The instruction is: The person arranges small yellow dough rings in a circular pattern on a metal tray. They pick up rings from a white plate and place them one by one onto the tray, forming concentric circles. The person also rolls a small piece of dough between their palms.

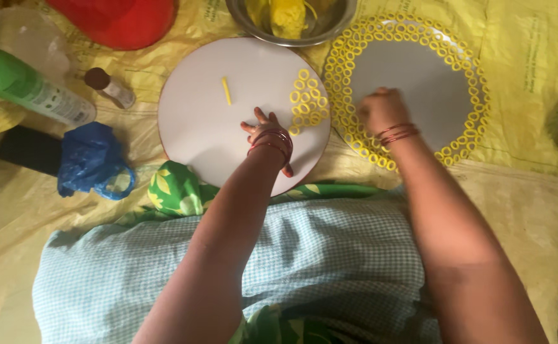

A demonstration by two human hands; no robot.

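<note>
My left hand (267, 129) rests fingers-spread on a round white board (202, 121), just left of a small cluster of yellow dough rings (307, 105). A short yellow dough stick (226, 91) lies alone further up the board. My right hand (381, 109) is curled over the left edge of a round white plate (412, 83), whose rim is lined with rows of yellow rings (476, 102). Whether its fingers pinch a ring is hidden. Both wrists wear red bangles.
A steel bowl (330, 28) with yellow dough stands at the top centre. On the left are a red bowl (123, 22), a green spray can (27, 86), a small brown-capped bottle (110, 88), a blue plastic bag (91, 159) and a black block (27, 151). Yellow sheeting (533, 51) covers the floor.
</note>
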